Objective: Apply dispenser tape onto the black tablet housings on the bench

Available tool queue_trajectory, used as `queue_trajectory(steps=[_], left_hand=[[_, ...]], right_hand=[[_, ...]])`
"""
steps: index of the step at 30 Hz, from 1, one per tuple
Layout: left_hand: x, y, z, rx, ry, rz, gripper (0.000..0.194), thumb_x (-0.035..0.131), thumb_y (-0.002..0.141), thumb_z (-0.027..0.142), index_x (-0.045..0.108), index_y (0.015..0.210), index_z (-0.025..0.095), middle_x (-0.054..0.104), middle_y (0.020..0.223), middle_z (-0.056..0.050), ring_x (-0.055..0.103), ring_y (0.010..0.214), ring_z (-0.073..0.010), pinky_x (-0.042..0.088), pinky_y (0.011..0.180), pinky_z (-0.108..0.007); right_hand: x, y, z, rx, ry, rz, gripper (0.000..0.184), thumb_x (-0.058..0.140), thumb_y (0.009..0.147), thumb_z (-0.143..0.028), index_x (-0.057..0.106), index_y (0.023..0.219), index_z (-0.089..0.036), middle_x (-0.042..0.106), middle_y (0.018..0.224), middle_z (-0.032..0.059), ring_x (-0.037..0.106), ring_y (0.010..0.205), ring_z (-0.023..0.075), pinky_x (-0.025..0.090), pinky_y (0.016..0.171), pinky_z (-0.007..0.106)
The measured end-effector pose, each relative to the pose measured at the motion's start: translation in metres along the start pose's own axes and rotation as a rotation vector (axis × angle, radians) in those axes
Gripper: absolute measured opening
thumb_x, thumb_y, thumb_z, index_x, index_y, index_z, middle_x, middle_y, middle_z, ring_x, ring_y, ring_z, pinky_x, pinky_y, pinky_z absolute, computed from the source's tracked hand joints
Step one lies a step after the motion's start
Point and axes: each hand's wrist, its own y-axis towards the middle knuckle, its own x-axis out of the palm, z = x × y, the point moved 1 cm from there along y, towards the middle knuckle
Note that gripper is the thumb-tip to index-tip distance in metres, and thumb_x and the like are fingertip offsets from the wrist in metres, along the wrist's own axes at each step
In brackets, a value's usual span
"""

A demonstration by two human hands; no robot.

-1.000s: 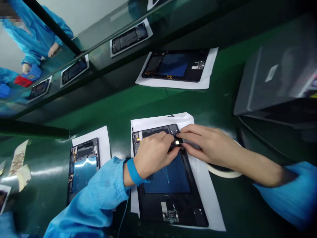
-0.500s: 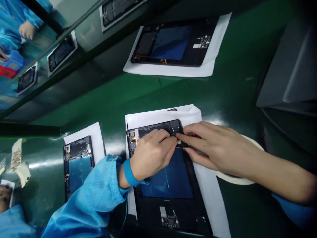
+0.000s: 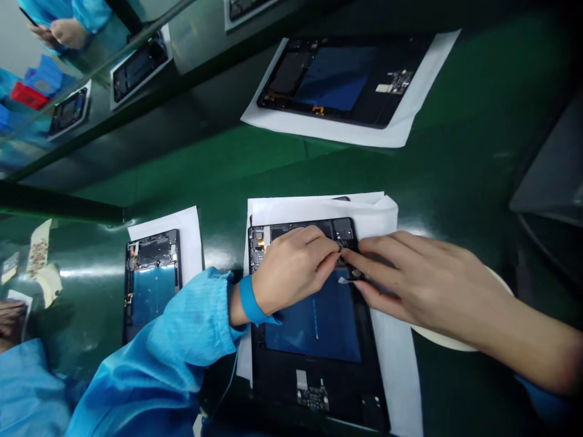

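Note:
An open black tablet chassis (image 3: 319,358) with a blue inner panel lies on white paper (image 3: 392,358) on the green belt. My left hand (image 3: 291,270), in a blue sleeve with a blue wrist strap, rests on the tablet's upper part with its fingers curled and pinched at the tips. My right hand (image 3: 423,282) meets it from the right, fingers pressed together on a small pale strip (image 3: 345,280) near the upper right corner of the tablet. What the left fingertips hold is too small to make out.
A second opened tablet (image 3: 150,279) on paper lies to the left, a third one (image 3: 339,82) on paper at the back. A white tape roll (image 3: 455,340) sits under my right forearm. A grey box (image 3: 551,176) stands at the right. A co-worker's blue sleeves (image 3: 27,388) show at far left.
The view has shifted, so the tablet sits slightly further right in the picture. Both hands stay pinched together at the same spot on the tablet's upper right part.

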Motion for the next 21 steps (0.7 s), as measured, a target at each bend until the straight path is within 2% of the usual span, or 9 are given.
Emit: queue_trajectory(steps=[5,9,12,16,21], left_hand=[[-0.002,0.000,0.000,0.041,0.030,-0.022,0.020,0.051,0.100,0.019,0.068,0.091,0.014,0.066,0.087,-0.006,0.064,0.080,-0.0171,0.054,0.075,-0.029],[-0.001,0.000,-0.001,0.049,0.025,-0.026,0.019,0.050,0.099,0.019,0.068,0.094,0.014,0.066,0.090,-0.007,0.064,0.083,-0.0181,0.055,0.077,-0.031],[0.000,0.001,-0.001,0.048,0.022,-0.019,0.020,0.049,0.100,0.019,0.067,0.093,0.014,0.066,0.090,-0.007,0.064,0.083,-0.0183,0.055,0.078,-0.032],[0.001,0.002,-0.002,0.034,0.023,-0.029,0.023,0.047,0.100,0.019,0.066,0.087,0.015,0.066,0.086,-0.006,0.063,0.080,-0.0185,0.054,0.075,-0.032],[0.002,0.003,-0.003,0.047,0.029,-0.020,0.024,0.047,0.099,0.019,0.064,0.083,0.016,0.063,0.082,-0.005,0.061,0.076,-0.0187,0.053,0.070,-0.033]], right_hand=[[-0.003,0.001,-0.004,-0.006,-0.027,0.002,0.031,0.048,0.099,-0.028,0.069,0.112,-0.010,0.068,0.089,0.0073,0.060,0.078,0.0193,0.041,0.064,0.032],[-0.004,0.000,-0.001,0.088,0.047,0.128,0.021,0.056,0.097,-0.026,0.068,0.107,-0.013,0.072,0.091,0.0045,0.064,0.072,0.0151,0.043,0.060,0.029],[-0.002,0.000,0.001,0.171,0.030,0.193,0.018,0.061,0.095,-0.025,0.066,0.107,-0.013,0.074,0.087,0.0020,0.061,0.061,0.0113,0.042,0.055,0.027],[-0.002,0.006,0.000,0.175,-0.089,0.169,0.012,0.064,0.093,-0.023,0.067,0.102,-0.015,0.071,0.075,-0.0023,0.054,0.049,0.0098,0.038,0.051,0.029],[-0.007,0.012,-0.005,0.111,-0.191,0.128,0.009,0.064,0.094,-0.021,0.070,0.098,-0.015,0.069,0.071,-0.0024,0.054,0.051,0.0088,0.040,0.053,0.027]])
